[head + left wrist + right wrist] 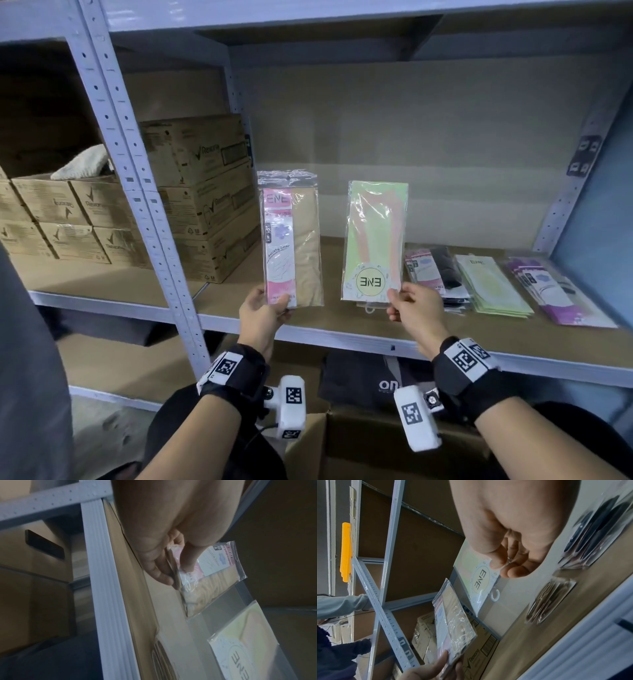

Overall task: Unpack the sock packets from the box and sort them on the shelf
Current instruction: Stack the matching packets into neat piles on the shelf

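My left hand [265, 308] pinches the bottom of a beige sock packet with a pink label [293, 240], held upright above the shelf board [342, 318]. The left wrist view shows the thumb and fingers [159, 574] clamped on that packet [211, 582]. My right hand [407, 305] pinches the lower corner of a pale green packet with a round ENE label [375, 240], also upright. In the right wrist view the fingertips [508, 568] grip the green packet [479, 578], and the beige packet [453, 626] stands to its left.
Three piles of sorted packets lie on the shelf at the right: black [438, 274], pale green [493, 284], purple [555, 291]. Stacked cardboard boxes [205, 195] fill the shelf's left end. An open carton [376, 442] sits below my wrists. A person's sleeve [342, 605] reaches in at far left.
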Action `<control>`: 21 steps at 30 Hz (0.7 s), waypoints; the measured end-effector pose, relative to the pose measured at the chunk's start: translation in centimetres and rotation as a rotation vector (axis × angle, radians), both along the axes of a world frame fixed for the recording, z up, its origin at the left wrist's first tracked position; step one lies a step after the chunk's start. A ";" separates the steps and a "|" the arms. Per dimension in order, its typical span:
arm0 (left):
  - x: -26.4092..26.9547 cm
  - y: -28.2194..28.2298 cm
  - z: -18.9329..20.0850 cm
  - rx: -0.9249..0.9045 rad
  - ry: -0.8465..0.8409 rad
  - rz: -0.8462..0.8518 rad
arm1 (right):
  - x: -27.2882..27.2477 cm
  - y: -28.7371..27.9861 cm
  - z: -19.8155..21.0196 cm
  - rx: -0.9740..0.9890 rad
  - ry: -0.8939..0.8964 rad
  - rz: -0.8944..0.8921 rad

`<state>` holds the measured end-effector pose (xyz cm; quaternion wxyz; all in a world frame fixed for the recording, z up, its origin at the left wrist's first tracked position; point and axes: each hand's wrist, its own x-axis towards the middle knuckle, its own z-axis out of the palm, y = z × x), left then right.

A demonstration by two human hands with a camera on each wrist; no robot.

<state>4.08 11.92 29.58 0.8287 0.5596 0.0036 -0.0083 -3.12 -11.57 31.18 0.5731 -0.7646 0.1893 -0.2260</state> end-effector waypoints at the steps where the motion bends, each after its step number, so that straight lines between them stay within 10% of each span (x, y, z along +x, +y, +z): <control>1: 0.0 -0.6 0.1 0.000 -0.002 -0.014 | -0.2 -0.4 0.0 -0.002 0.000 -0.008; 21: -2.5 -15.2 1.1 0.017 0.000 -0.374 | -8.4 -11.3 -0.5 0.037 0.007 -0.322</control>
